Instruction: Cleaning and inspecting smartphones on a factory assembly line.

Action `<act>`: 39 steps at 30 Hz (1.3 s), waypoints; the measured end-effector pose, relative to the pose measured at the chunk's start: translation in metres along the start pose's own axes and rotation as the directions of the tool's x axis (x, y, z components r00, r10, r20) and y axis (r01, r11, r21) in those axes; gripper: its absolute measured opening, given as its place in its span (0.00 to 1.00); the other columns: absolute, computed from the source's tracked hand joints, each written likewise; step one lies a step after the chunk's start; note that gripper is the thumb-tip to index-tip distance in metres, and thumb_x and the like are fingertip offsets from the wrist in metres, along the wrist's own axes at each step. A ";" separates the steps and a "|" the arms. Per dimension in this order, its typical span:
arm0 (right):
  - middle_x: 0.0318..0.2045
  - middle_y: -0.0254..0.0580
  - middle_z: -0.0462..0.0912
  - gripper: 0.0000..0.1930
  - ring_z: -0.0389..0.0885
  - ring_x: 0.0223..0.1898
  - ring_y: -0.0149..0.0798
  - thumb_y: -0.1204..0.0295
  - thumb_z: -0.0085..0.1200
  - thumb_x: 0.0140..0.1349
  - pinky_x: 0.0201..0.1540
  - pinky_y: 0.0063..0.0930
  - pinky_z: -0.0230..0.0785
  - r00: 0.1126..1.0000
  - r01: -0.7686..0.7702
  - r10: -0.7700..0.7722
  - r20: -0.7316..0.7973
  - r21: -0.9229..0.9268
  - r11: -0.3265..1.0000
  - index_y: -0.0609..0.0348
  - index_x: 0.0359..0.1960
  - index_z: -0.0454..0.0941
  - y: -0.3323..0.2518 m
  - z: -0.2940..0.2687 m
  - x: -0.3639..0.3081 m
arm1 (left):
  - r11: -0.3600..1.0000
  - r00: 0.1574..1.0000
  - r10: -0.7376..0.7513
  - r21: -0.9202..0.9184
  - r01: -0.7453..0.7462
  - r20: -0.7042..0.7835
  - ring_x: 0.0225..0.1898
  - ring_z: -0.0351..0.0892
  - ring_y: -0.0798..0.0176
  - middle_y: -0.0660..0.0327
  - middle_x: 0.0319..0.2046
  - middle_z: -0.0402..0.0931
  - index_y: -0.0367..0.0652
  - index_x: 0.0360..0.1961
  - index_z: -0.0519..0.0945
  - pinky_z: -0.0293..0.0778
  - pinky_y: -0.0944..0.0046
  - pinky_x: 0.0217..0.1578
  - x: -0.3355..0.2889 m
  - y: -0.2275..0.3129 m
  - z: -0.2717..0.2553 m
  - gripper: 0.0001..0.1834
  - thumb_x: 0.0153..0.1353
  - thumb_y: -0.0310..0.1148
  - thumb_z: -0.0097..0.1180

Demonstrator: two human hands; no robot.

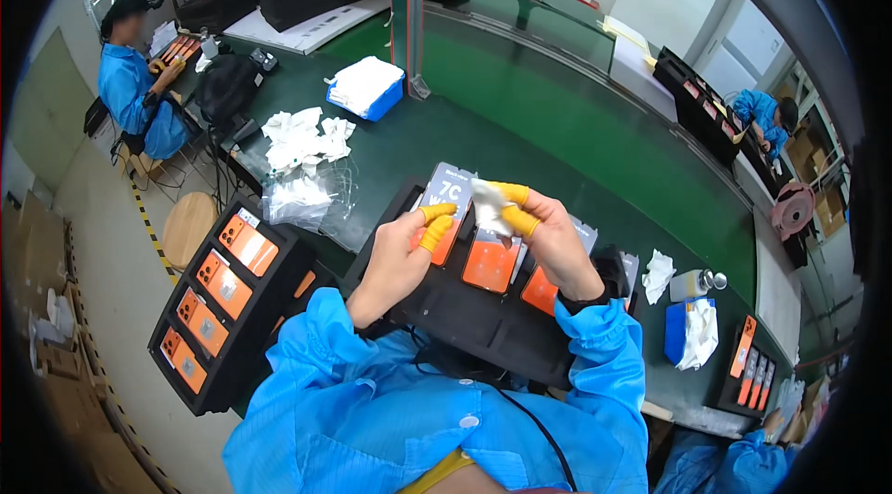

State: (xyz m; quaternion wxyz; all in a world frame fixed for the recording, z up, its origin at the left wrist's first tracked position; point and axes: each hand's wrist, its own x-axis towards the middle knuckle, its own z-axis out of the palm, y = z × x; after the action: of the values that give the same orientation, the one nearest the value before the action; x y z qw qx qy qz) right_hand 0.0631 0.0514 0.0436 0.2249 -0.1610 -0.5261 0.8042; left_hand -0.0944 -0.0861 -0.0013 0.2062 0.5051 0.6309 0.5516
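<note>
My left hand (409,250), with yellow finger covers, is over the left phone (444,215), which has a grey upper part and an orange lower part. Its index finger and thumb are slightly apart, with nothing visible between them. A crumpled white cloth (489,208) is pinched in my right hand (539,229), which also wears yellow finger covers. Below the cloth, a second phone (491,262) sits in a black tray (474,327) in front of me. Another phone (539,290) is partly hidden under my right wrist.
At left, a black tray (243,288) holds several orange phones. Loose white cloths (307,138), clear plastic film (299,201) and a blue box of cloths (366,88) lie beyond. A bottle (692,284) and another blue box (675,331) stand at right. Co-workers (139,90) sit nearby.
</note>
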 end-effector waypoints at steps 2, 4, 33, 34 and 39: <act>0.38 0.36 0.79 0.15 0.77 0.34 0.33 0.73 0.51 0.63 0.33 0.26 0.69 0.939 0.333 -0.224 0.260 -0.537 0.775 0.60 0.52 0.75 0.003 0.007 -0.005 | 0.955 0.993 -0.113 -0.272 0.118 0.034 0.41 0.79 0.64 0.60 0.41 0.79 0.37 0.53 0.73 0.74 0.65 0.42 -0.004 0.006 0.006 0.16 0.65 0.30 0.50; 0.37 0.47 0.79 0.18 0.78 0.34 0.44 0.70 0.57 0.57 0.33 0.31 0.68 0.905 0.424 -0.231 0.357 -0.795 0.434 0.60 0.50 0.76 -0.012 0.013 -0.018 | 0.799 0.966 -0.229 -0.543 0.256 0.119 0.42 0.79 0.68 0.59 0.43 0.78 0.35 0.51 0.74 0.75 0.67 0.44 -0.004 0.017 0.008 0.16 0.64 0.31 0.52; 0.48 0.46 0.77 0.19 0.79 0.46 0.35 0.68 0.45 0.68 0.49 0.28 0.72 0.941 -0.144 0.197 -0.275 0.199 0.969 0.67 0.56 0.67 0.049 -0.070 -0.095 | 0.388 0.683 -0.482 -0.565 0.728 0.549 0.49 0.76 0.64 0.58 0.45 0.76 0.37 0.58 0.66 0.74 0.64 0.50 -0.029 0.024 0.079 0.19 0.66 0.27 0.47; 0.48 0.48 0.76 0.20 0.78 0.46 0.37 0.65 0.45 0.68 0.50 0.30 0.71 0.937 -0.204 0.265 -0.228 0.260 0.944 0.68 0.54 0.68 0.048 -0.068 -0.095 | 0.382 0.708 -0.456 -0.600 0.703 0.540 0.50 0.76 0.64 0.58 0.45 0.76 0.38 0.59 0.66 0.74 0.63 0.50 -0.028 0.024 0.078 0.19 0.66 0.26 0.47; 0.49 0.46 0.76 0.19 0.76 0.50 0.36 0.64 0.47 0.67 0.54 0.31 0.68 0.940 -0.264 0.320 -0.116 0.346 0.900 0.65 0.53 0.70 0.050 -0.063 -0.100 | 0.400 0.728 -0.446 -0.611 0.683 0.521 0.50 0.76 0.62 0.57 0.46 0.76 0.39 0.60 0.63 0.73 0.60 0.52 -0.029 0.029 0.086 0.21 0.67 0.25 0.45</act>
State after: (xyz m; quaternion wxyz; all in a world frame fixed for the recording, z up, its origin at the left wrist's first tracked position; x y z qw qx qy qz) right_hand 0.1696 0.0297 -0.0253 0.1690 -0.2669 -0.3349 0.8877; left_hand -0.0005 -0.0733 -0.0101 0.6622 0.1892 0.4290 0.5845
